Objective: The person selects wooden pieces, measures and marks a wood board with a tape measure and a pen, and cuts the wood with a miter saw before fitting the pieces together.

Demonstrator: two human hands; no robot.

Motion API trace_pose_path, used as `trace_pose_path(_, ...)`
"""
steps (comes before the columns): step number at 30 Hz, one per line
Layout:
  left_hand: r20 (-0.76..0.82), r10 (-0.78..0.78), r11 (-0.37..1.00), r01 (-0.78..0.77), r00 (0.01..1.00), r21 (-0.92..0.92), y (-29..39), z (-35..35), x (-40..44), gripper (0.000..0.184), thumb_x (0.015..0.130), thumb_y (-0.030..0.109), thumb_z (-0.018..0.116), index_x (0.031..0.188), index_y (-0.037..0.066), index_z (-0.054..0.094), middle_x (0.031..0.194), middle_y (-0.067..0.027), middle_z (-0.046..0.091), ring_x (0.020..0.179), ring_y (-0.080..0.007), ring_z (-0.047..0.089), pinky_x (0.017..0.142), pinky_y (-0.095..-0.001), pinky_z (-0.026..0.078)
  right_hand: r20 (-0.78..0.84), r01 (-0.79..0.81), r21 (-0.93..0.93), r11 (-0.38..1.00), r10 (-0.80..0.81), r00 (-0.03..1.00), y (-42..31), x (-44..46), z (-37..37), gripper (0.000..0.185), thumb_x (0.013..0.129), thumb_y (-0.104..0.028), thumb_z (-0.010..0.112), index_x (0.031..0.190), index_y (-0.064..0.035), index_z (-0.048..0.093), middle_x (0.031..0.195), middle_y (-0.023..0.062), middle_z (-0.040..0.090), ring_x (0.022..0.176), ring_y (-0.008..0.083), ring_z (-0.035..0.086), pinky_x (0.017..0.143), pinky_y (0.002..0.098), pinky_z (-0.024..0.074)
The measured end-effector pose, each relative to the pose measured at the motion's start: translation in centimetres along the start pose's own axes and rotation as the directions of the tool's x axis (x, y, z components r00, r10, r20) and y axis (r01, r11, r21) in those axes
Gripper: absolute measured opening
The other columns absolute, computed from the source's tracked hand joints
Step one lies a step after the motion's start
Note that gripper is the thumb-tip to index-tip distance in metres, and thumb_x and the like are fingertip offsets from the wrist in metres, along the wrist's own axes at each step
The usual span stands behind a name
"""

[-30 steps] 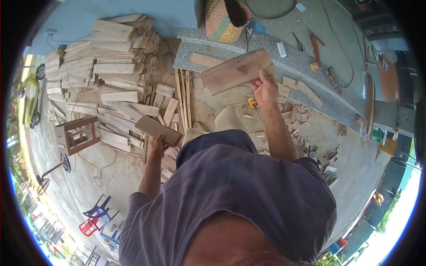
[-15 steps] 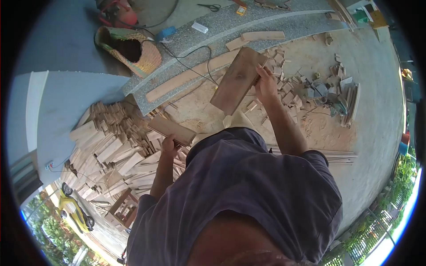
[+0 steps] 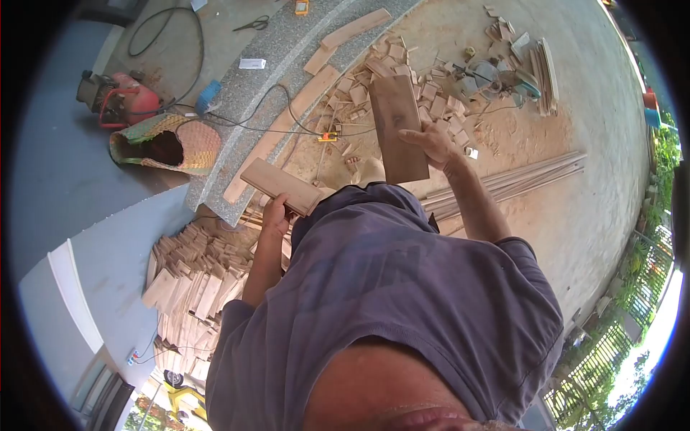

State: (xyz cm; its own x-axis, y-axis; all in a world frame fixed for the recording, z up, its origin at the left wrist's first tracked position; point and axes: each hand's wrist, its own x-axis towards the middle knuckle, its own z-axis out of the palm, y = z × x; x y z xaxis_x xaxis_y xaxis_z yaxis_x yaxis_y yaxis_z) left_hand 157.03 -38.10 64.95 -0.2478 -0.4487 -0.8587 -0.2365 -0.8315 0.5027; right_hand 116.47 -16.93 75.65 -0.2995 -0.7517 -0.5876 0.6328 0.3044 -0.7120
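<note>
My left hand [image 3: 276,213] is closed round the near end of a short, light wooden board [image 3: 280,183], possibly more than one stacked; its grooved edge faces me. A wider, darker wooden board [image 3: 394,108] is in my right hand [image 3: 433,146], with the thumb on its face and the fingers out of sight behind it. The two boards are apart, the dark one standing almost upright in view and the light one slanting to the left. Both are held above the floor in front of my waist.
A tall heap of boards [image 3: 194,269] lies at the left. Offcuts [image 3: 438,108], a power saw [image 3: 489,75] and long strips [image 3: 510,183] lie on the floor. The granite step [image 3: 237,100] bears planks, scissors [image 3: 251,23] and a cable. A woven bag [image 3: 198,147] and red compressor [image 3: 136,97] stand beyond.
My view has turned left, bringing the red compressor further into sight. The dark board has swung from a slant to nearly upright, and my right hand sits lower on it. Both boards stay held.
</note>
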Motion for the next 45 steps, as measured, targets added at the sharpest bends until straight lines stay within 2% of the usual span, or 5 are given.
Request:
trace_pose_path(10, 0.065, 0.007, 0.996, -0.013, 0.998, 0.093, 1.7, -5.9, 2.2, 0.025, 0.094, 0.021, 0.067, 0.113, 0.005, 0.067, 0.097, -0.0086, 0.074, 0.080, -0.0230, 0.073, 0.064, -0.0394, 0.055, 0.213, -0.010, 0.247, 0.969, -0.044, 0.976, -1.5, -0.2, 3.3, 0.040, 0.103, -0.018, 0.062, 0.137, 0.0024, 0.055, 0.127, 0.0117, 0.067, 0.112, 0.0216, 0.069, 0.100, 0.0373, 0.0556)
trace_pose_path(20, 0.046, -0.052, 0.995, 0.048, 0.998, 0.084, 0.9, -11.8, 0.9, 0.023, 0.095, 0.020, 0.065, 0.111, 0.003, 0.065, 0.091, -0.0100, 0.072, 0.072, -0.0231, 0.069, 0.055, -0.0363, 0.050, 0.221, 0.161, 0.128, 0.979, -0.187, 0.957, 0.4, -1.2, 10.4, 0.060, 0.093, -0.007, 0.069, 0.148, 0.0004, 0.045, 0.135, 0.0094, 0.062, 0.123, 0.0179, 0.062, 0.107, 0.0353, 0.0485)
trace_pose_path(32, 0.068, -0.064, 0.988, 0.054, 0.996, 0.145, 2.6, -14.2, 2.7, 0.019, 0.092, 0.022, 0.068, 0.102, 0.006, 0.067, 0.081, -0.0082, 0.071, 0.064, -0.0208, 0.066, 0.053, -0.0363, 0.047, 0.116, 0.145, -0.175, 0.974, -0.126, 0.985, 2.1, -3.5, 14.9, 0.044, 0.091, -0.015, 0.076, 0.131, 0.0012, 0.063, 0.114, 0.0052, 0.072, 0.099, 0.0110, 0.068, 0.090, 0.0267, 0.0541)
trace_pose_path(38, 0.058, -0.059, 0.982, 0.047, 0.997, 0.182, 3.6, -14.7, 2.5, 0.019, 0.093, 0.024, 0.067, 0.104, 0.009, 0.065, 0.080, -0.0065, 0.069, 0.064, -0.0193, 0.063, 0.057, -0.0378, 0.047, 0.186, -0.051, 0.007, 0.999, 0.049, 0.981, 6.6, -4.5, 18.0, 0.051, 0.096, -0.020, 0.070, 0.139, 0.0016, 0.056, 0.114, 0.0114, 0.072, 0.101, 0.0170, 0.071, 0.086, 0.0299, 0.0594)
trace_pose_path(45, 0.024, -0.117, 0.980, 0.112, 0.993, 0.164, 2.6, -16.7, 3.8, 0.021, 0.092, 0.025, 0.068, 0.109, 0.012, 0.066, 0.088, -0.0047, 0.071, 0.073, -0.0201, 0.066, 0.065, -0.0407, 0.050, 0.308, -0.271, 0.249, 0.930, 0.189, 0.932, 9.5, -3.9, 16.3, 0.042, 0.107, -0.020, 0.052, 0.142, 0.0030, 0.043, 0.096, 0.0176, 0.072, 0.070, 0.0190, 0.074, 0.050, 0.0267, 0.0611)
